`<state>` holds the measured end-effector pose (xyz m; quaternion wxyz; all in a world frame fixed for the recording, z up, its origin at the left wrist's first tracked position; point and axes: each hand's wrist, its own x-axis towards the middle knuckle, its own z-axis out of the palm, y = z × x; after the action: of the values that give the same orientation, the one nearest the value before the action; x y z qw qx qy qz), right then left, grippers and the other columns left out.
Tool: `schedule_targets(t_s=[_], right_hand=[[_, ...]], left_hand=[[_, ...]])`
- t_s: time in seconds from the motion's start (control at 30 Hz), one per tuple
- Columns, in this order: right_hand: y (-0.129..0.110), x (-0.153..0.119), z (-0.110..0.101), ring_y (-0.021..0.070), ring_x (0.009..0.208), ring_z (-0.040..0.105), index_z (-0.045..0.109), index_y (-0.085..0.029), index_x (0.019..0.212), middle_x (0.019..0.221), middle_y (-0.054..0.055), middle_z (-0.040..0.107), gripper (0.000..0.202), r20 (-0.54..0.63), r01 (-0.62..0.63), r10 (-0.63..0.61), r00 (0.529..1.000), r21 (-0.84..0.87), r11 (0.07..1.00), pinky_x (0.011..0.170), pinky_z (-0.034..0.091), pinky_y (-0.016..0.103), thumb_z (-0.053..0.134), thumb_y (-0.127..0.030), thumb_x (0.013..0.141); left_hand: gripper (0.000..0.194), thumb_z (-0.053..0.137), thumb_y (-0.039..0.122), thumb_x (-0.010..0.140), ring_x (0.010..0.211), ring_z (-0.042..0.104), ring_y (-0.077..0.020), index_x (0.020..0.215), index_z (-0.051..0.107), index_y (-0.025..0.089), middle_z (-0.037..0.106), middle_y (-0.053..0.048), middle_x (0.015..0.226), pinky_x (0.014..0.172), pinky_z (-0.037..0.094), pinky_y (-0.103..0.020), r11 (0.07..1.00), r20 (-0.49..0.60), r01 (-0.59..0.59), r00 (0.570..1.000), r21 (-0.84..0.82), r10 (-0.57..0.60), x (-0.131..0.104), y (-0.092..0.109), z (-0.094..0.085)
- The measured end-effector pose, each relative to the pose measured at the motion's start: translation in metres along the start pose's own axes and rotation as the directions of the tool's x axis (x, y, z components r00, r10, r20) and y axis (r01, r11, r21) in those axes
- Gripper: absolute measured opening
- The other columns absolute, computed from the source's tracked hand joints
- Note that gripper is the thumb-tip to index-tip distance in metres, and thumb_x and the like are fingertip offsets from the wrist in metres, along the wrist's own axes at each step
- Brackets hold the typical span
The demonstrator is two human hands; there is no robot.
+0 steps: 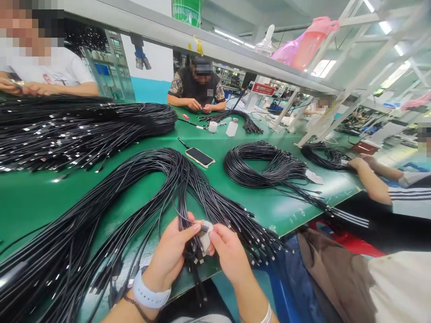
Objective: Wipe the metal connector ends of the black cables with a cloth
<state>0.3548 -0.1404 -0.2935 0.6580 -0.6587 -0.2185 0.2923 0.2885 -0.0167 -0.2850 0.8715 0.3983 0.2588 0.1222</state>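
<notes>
Near the table's front edge, my left hand (173,251) is closed round a bundle of black cables, their connector ends hanging below it. My right hand (230,253) pinches a white cloth (204,240) against a connector at the bundle. Both hands are close together, nearly touching. A large spread of black cables (134,179) curves over the green table (148,193) to the left of my hands, and more cable ends (242,220) fan out to the right behind them.
A phone (200,157) lies beyond the cables. A coiled cable bundle (266,166) is right of it, a big pile (84,130) at left. Small bottles (232,127) stand farther back. People sit across the table and at right. A shelf (235,49) crosses overhead.
</notes>
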Motion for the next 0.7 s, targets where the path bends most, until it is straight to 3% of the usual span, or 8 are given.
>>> schedule_targets(t_s=[0.2, 0.4, 0.53, 0.7], right_hand=[[-0.001, 0.002, -0.004, 0.0116, 0.057, 0.033, 0.048, -0.018, 0.066, 0.061, -0.004, 0.037, 0.036, -0.028, 0.084, -0.090, 0.996, -0.166, 0.983, 0.053, 0.027, 0.025, 0.047, -0.044, 0.091], [0.003, 0.003, -0.007, 0.0107, 0.052, 0.029, 0.044, -0.019, 0.060, 0.055, -0.005, 0.034, 0.039, 0.201, -0.024, 0.033, 0.979, -0.050, 0.998, 0.050, 0.024, 0.025, 0.053, -0.046, 0.087], [0.007, 0.002, -0.003, 0.0115, 0.050, 0.037, 0.046, -0.020, 0.063, 0.054, -0.005, 0.041, 0.039, -0.066, -0.005, -0.001, 0.998, -0.083, 0.996, 0.049, 0.029, 0.024, 0.049, -0.048, 0.089], [0.009, -0.004, 0.006, 0.0117, 0.052, 0.034, 0.043, -0.021, 0.064, 0.057, -0.005, 0.037, 0.038, -0.119, 0.027, -0.045, 0.992, -0.153, 0.988, 0.049, 0.028, 0.024, 0.047, -0.048, 0.090]], left_hand=[[0.037, 0.080, 0.024, 0.065, 0.070, 0.062, -0.0149, 0.091, 0.054, 0.018, 0.067, -0.003, 0.082, 0.065, 0.050, -0.025, 1.000, -0.048, -0.020, 0.999, 0.017, 0.021, 0.003, -0.006, -0.004], [0.039, 0.080, 0.023, 0.064, 0.071, 0.061, -0.0140, 0.093, 0.056, 0.017, 0.067, -0.003, 0.081, 0.065, 0.048, -0.023, 1.000, -0.058, -0.028, 0.998, 0.007, 0.028, 0.004, -0.003, -0.001], [0.034, 0.078, 0.024, 0.066, 0.067, 0.059, -0.0129, 0.090, 0.055, 0.017, 0.065, -0.002, 0.079, 0.063, 0.047, -0.023, 0.999, -0.042, -0.039, 0.998, 0.008, 0.039, 0.004, -0.006, -0.001], [0.033, 0.078, 0.023, 0.067, 0.069, 0.059, -0.0133, 0.090, 0.056, 0.017, 0.066, -0.003, 0.081, 0.065, 0.047, -0.024, 0.999, -0.050, -0.044, 0.998, 0.004, 0.045, 0.003, -0.009, -0.003]])
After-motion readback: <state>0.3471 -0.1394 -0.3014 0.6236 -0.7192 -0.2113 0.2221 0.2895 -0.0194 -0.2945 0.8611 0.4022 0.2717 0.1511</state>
